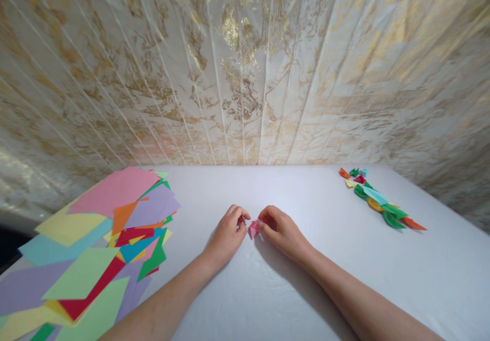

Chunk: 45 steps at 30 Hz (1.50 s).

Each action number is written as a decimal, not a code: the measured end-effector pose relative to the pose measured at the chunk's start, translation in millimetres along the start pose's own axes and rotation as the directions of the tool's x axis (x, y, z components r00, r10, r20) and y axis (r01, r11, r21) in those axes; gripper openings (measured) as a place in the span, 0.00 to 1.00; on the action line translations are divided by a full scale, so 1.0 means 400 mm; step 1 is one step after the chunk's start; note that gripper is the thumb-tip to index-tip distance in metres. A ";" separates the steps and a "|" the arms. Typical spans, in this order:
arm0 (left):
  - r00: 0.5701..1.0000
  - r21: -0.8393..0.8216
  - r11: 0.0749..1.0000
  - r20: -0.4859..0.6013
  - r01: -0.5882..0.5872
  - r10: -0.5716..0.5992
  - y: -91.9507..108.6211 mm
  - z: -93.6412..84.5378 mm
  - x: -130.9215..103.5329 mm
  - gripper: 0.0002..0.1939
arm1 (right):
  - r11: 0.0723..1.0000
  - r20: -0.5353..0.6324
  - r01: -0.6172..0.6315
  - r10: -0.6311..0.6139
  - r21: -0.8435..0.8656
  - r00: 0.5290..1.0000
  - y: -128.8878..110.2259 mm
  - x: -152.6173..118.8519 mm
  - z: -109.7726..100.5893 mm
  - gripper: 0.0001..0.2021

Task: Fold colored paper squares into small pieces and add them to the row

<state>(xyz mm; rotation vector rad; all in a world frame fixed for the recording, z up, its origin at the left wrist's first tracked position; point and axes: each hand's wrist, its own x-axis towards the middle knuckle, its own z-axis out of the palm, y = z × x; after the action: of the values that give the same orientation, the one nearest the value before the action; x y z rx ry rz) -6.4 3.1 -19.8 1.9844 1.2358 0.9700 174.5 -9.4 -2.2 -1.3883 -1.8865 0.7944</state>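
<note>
Both my hands are working close around one small pink folded piece [253, 228], mid-table.
From the left, I'm seeing loose coloured sheets [118, 190] lying flat and overlapping, looking unfolded, so plenty of paper is apparently waiting unused. My left hand [228, 234] is curling its fingers narrowly at the pink folded piece's left side; I cannot tell whether they're pinching it or just resting beside it. The piece is sitting low over the white table [306, 193], showing folds and points, and I'm judging it well along, though I can't confirm it's finished. My right hand [281, 228] is holding its right edge between thumb and finger. Farther right, a cluster of small folded shapes [375, 195] is lying together, seemingly complete.
</note>
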 end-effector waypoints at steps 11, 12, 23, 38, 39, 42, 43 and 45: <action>0.999 0.032 0.999 0.003 -0.034 0.034 -0.014 -0.003 0.007 0.09 | 0.997 -0.090 0.023 -0.030 -0.080 0.996 -0.001 -0.001 0.005 0.06; 0.999 0.032 0.999 -0.001 -0.036 0.036 -0.016 -0.002 0.008 0.09 | 0.997 -0.111 0.013 -0.021 -0.071 0.994 -0.002 0.000 -0.003 0.06; 1.000 0.040 0.999 -0.005 -0.030 0.030 -0.010 -0.005 0.008 0.08 | 0.966 -0.486 -0.071 -0.060 -0.247 0.872 0.103 0.066 -0.322 0.06; 0.999 0.105 0.994 0.038 -0.031 0.027 -0.019 -0.002 0.009 0.09 | 0.612 -0.821 -0.771 0.342 -0.175 0.458 0.475 0.010 -0.711 0.08; 0.999 0.105 0.994 0.041 -0.029 0.025 -0.021 -0.002 0.009 0.09 | 0.602 -0.816 -0.781 0.359 -0.169 0.453 0.487 0.017 -0.711 0.08; 0.998 0.102 0.995 0.052 -0.022 0.017 -0.025 -0.001 0.008 0.08 | 0.582 -0.799 -0.798 0.401 -0.156 0.448 0.513 0.037 -0.709 0.08; 0.998 0.100 0.995 0.055 -0.019 0.013 -0.027 -0.001 0.008 0.08 | 0.575 -0.795 -0.803 0.411 -0.152 0.446 0.519 0.043 -0.708 0.08; 0.998 0.097 0.995 0.058 -0.014 0.009 -0.028 -0.001 0.007 0.08 | 0.561 -0.792 -0.815 0.427 -0.146 0.436 0.528 0.054 -0.706 0.09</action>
<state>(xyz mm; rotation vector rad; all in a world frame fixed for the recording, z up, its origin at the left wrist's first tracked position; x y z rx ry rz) -11.5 10.0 -27.7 2.0818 1.2630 0.8666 513.3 90.1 5.0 -2.4343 -0.9063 -0.0384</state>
